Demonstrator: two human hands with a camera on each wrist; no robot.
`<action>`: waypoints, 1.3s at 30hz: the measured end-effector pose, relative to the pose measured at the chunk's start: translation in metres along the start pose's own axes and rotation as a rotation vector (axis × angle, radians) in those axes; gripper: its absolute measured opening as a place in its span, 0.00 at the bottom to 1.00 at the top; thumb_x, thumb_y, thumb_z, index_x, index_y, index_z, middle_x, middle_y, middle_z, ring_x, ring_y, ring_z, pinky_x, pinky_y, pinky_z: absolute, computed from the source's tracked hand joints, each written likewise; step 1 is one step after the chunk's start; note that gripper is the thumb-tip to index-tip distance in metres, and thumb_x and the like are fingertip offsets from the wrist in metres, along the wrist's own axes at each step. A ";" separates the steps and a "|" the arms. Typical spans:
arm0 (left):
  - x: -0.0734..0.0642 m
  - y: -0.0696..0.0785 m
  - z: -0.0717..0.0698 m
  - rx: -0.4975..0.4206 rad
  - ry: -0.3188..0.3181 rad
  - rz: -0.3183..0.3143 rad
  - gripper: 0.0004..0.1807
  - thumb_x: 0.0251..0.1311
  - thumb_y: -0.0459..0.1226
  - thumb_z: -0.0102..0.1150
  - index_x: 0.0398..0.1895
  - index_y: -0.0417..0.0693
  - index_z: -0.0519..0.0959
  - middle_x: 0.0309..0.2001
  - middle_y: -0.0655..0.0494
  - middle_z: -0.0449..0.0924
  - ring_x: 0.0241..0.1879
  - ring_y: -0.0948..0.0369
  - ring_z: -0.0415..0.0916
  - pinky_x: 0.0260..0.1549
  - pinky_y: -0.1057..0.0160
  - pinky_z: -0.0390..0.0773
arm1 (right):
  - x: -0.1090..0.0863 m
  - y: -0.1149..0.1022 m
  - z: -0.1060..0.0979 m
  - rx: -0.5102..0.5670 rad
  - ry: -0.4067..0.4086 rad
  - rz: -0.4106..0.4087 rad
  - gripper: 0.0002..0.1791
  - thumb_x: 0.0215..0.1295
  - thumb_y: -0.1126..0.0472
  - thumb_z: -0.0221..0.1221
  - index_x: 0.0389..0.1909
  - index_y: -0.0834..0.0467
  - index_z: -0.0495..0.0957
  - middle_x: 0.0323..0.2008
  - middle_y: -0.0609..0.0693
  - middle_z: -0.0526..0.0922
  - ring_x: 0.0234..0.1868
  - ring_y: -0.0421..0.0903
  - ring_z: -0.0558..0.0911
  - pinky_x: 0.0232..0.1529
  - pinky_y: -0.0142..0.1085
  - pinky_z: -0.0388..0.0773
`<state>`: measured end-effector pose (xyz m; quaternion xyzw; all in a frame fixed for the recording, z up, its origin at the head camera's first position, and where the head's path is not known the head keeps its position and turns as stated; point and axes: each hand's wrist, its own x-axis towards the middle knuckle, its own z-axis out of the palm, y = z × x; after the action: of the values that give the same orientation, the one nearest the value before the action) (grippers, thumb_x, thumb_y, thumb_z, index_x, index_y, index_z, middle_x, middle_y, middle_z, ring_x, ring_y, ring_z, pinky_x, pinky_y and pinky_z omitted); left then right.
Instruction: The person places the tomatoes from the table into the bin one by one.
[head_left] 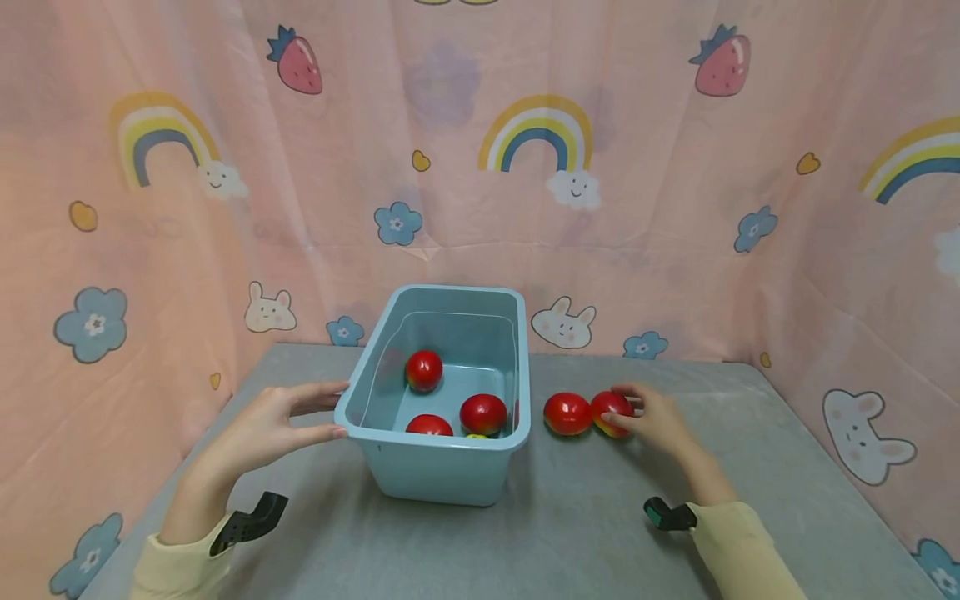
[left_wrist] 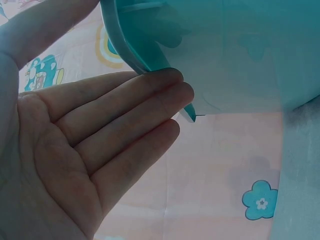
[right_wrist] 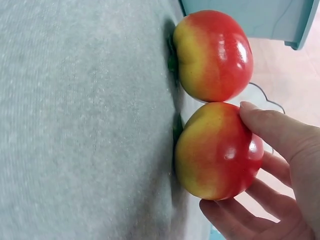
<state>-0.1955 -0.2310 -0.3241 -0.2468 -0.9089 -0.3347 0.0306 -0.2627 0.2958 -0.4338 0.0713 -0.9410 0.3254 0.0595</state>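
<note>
A light blue plastic bin (head_left: pixel 442 471) stands on the table with several glossy red fruits (head_left: pixel 424 371) inside. My left hand (head_left: pixel 258 429) is at its left front corner, straight fingers and thumb against the rim; in the left wrist view the fingers (left_wrist: pixel 125 107) lie along the bin's outer edge. Right of the bin, two red-and-yellow fruits, green leaves at their undersides, sit side by side. My right hand (head_left: pixel 660 421) holds the right one (right_wrist: pixel 217 152) between thumb and fingers, low at the tabletop. The other fruit (right_wrist: pixel 215 55) touches it, on the bin's side.
The grey table (head_left: pixel 600 533) ends at the back against a pink curtain (head_left: pixel 637 275) printed with rainbows, rabbits and flowers. The curtain also runs along both sides. Each sleeve carries a dark wrist camera mount (head_left: pixel 251 521).
</note>
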 end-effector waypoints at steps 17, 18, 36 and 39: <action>0.000 -0.004 0.002 -0.029 0.006 0.007 0.33 0.54 0.52 0.65 0.63 0.54 0.72 0.53 0.59 0.81 0.53 0.58 0.79 0.47 0.56 0.77 | 0.002 0.006 0.006 0.015 -0.015 0.040 0.36 0.57 0.45 0.64 0.62 0.59 0.67 0.59 0.64 0.72 0.53 0.63 0.75 0.46 0.49 0.80; 0.000 -0.004 0.002 -0.026 0.008 0.007 0.33 0.54 0.52 0.65 0.63 0.54 0.72 0.53 0.59 0.81 0.53 0.59 0.79 0.47 0.56 0.77 | 0.002 0.006 0.006 0.015 -0.011 0.039 0.36 0.57 0.45 0.65 0.62 0.59 0.68 0.59 0.64 0.72 0.53 0.63 0.75 0.45 0.49 0.80; 0.000 -0.005 0.003 -0.045 0.015 -0.015 0.34 0.51 0.54 0.67 0.62 0.55 0.73 0.52 0.64 0.81 0.52 0.63 0.79 0.46 0.65 0.77 | 0.002 0.004 0.004 0.056 -0.046 0.060 0.36 0.58 0.45 0.64 0.63 0.59 0.66 0.61 0.65 0.70 0.54 0.65 0.75 0.46 0.49 0.80; 0.000 -0.006 0.002 -0.057 0.015 -0.010 0.34 0.52 0.53 0.67 0.62 0.55 0.73 0.53 0.62 0.81 0.53 0.61 0.79 0.46 0.66 0.77 | 0.002 0.004 0.002 0.059 -0.044 0.057 0.36 0.59 0.45 0.64 0.63 0.59 0.66 0.61 0.65 0.70 0.54 0.65 0.75 0.46 0.49 0.79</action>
<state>-0.1980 -0.2333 -0.3291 -0.2405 -0.8999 -0.3626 0.0290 -0.2653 0.2979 -0.4377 0.0533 -0.9338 0.3527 0.0272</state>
